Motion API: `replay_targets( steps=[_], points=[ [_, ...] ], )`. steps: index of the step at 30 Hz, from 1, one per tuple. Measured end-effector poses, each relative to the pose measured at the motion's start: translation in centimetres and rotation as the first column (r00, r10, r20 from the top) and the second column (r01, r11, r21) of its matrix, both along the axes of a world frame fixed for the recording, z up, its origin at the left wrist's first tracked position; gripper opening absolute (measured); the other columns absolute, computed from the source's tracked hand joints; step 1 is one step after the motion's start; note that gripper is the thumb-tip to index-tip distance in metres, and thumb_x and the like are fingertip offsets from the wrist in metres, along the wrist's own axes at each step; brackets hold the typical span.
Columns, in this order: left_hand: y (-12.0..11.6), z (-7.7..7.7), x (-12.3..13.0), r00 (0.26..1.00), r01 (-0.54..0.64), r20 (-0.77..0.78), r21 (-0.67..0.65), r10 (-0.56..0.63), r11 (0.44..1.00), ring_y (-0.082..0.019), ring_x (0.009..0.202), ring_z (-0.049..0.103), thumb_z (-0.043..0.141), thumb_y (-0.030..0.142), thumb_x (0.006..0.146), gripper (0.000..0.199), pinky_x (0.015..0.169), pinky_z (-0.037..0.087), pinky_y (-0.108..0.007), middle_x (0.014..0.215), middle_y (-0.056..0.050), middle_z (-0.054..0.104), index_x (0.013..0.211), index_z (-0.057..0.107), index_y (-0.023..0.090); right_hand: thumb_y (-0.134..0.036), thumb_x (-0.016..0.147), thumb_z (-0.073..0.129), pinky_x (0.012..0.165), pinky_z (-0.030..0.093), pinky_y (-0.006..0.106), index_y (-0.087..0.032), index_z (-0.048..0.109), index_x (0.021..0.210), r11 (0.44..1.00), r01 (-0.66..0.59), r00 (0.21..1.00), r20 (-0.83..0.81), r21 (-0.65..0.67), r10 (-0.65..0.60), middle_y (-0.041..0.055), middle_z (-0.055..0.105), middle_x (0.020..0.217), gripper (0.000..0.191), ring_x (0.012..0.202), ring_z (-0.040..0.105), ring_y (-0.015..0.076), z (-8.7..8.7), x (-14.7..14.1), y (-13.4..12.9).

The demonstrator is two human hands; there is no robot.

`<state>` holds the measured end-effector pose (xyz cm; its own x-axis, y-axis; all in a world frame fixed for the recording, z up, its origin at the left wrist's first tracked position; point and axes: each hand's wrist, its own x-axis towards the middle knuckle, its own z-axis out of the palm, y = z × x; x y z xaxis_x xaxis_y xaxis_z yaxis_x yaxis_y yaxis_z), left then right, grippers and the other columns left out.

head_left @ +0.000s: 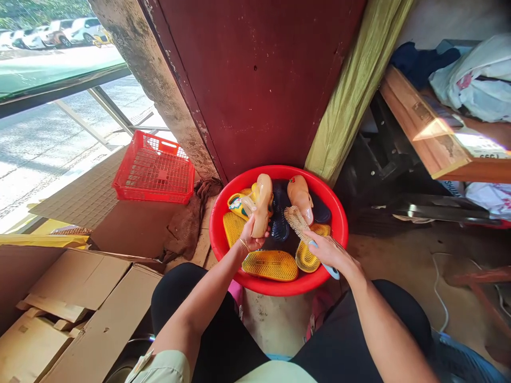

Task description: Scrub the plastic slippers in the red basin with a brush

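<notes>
A tan clog is gripped in my left hand, held tilted up over a red basin. My right hand is closed round the light-blue handle of a scrubbing brush, its pale bristles a little to the right of the clog. A second tan clog with a small red ornament lies at the back right of the basin. Yellow soles face up at the front, and another yellow shoe sits at the left. Dark blue shoes lie between them.
A red plastic crate stands to the left, with a brown cloth beside it. Cardboard boxes fill the lower left. A maroon door and a yellowish curtain rise behind the basin. Wooden shelving stands at the right.
</notes>
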<state>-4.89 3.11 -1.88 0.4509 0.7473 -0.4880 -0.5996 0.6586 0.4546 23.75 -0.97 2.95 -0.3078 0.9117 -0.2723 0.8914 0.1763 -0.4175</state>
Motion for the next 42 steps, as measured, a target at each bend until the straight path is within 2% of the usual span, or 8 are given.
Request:
replay_targets(
  steps=[7,17,22,25,27,29,36,42],
  points=[
    [-0.8,1.0,2.4,0.941,0.132,-0.323,0.069,-0.103,0.989,-0.016,0.051,0.057,0.032,0.077,0.089,0.079,0.039,0.027,-0.021,0.070,-0.010,0.064,0.119,0.067,0.013,-0.024,0.087,0.048,0.077,0.047,0.027,-0.030,0.048,0.149,0.999,0.026,1.000,-0.004,-0.018,-0.026,0.0049,0.076,0.110,0.063,0.095,0.070,0.0221,0.3,-0.2,-0.1],
    [2.0,0.9,3.6,0.838,-0.104,-0.453,0.414,0.305,0.904,-0.016,0.088,0.066,0.081,0.036,0.068,0.065,0.064,0.048,-0.020,0.104,-0.006,0.071,0.127,0.058,0.021,-0.029,0.091,0.046,0.076,0.047,0.029,-0.031,0.040,0.154,0.969,0.214,0.977,-0.039,0.122,-0.210,0.0051,0.073,0.119,0.063,0.096,0.069,0.0226,0.3,0.8,0.6],
    [-1.3,0.8,5.9,0.459,-0.186,-0.665,0.576,0.588,0.796,-0.029,0.129,0.052,0.073,0.027,0.074,0.069,0.099,0.048,-0.037,0.133,-0.014,0.058,0.138,0.047,0.021,-0.029,0.088,0.050,0.071,0.045,0.027,-0.029,0.046,0.151,0.965,0.223,0.974,-0.073,0.141,-0.215,0.0034,0.076,0.099,0.063,0.086,0.068,0.0209,0.2,1.2,0.5],
    [-4.5,0.7,7.8,0.383,0.144,-0.666,0.728,0.640,0.671,-0.032,0.136,0.044,0.068,0.030,0.080,0.057,0.112,0.039,-0.043,0.137,-0.015,0.054,0.134,0.053,0.021,-0.031,0.089,0.048,0.066,0.043,0.028,-0.029,0.046,0.151,0.954,0.254,0.966,-0.097,0.157,-0.241,0.0015,0.074,0.084,0.062,0.073,0.066,0.0198,0.4,1.3,0.7],
    [-6.2,0.3,9.2,0.498,0.465,-0.747,0.659,0.441,0.591,-0.029,0.120,0.057,0.060,0.035,0.087,0.043,0.107,0.043,-0.042,0.124,-0.014,0.062,0.128,0.059,0.022,-0.034,0.090,0.046,0.064,0.042,0.028,-0.027,0.048,0.149,0.945,0.278,0.958,-0.124,0.173,-0.259,0.0012,0.071,0.078,0.060,0.068,0.063,0.0193,0.6,1.2,0.9],
    [-7.1,-0.6,10.5,0.431,0.674,-0.863,0.502,0.263,0.542,-0.031,0.115,0.060,0.064,0.042,0.084,0.055,0.104,0.045,-0.044,0.121,-0.016,0.064,0.134,0.055,0.020,-0.035,0.090,0.045,0.063,0.041,0.029,-0.024,0.050,0.148,0.939,0.291,0.952,-0.151,0.184,-0.266,0.0013,0.070,0.075,0.059,0.066,0.061,0.0191,0.8,0.9,1.1],
    [-6.4,-2.6,12.3,0.129,0.800,-0.983,0.181,0.131,0.571,-0.046,0.144,0.033,0.073,0.070,0.064,0.118,0.114,0.033,-0.055,0.163,-0.025,0.019,0.158,0.022,0.020,-0.034,0.089,0.045,0.063,0.041,0.028,-0.025,0.048,0.149,0.941,0.277,0.956,-0.151,0.194,-0.250,0.0001,0.068,0.073,0.061,0.066,0.061,0.0185,0.7,0.6,0.9],
    [-5.8,-3.7,12.3,0.107,0.819,-0.990,0.137,0.086,0.558,-0.047,0.131,0.050,0.081,0.059,0.060,0.126,0.106,0.040,-0.056,0.147,-0.029,0.045,0.160,0.016,0.017,-0.035,0.089,0.044,0.062,0.041,0.029,-0.025,0.047,0.150,0.947,0.268,0.960,-0.135,0.179,-0.246,0.0007,0.069,0.075,0.062,0.065,0.061,0.0193,0.2,1.1,0.9]
  ],
)
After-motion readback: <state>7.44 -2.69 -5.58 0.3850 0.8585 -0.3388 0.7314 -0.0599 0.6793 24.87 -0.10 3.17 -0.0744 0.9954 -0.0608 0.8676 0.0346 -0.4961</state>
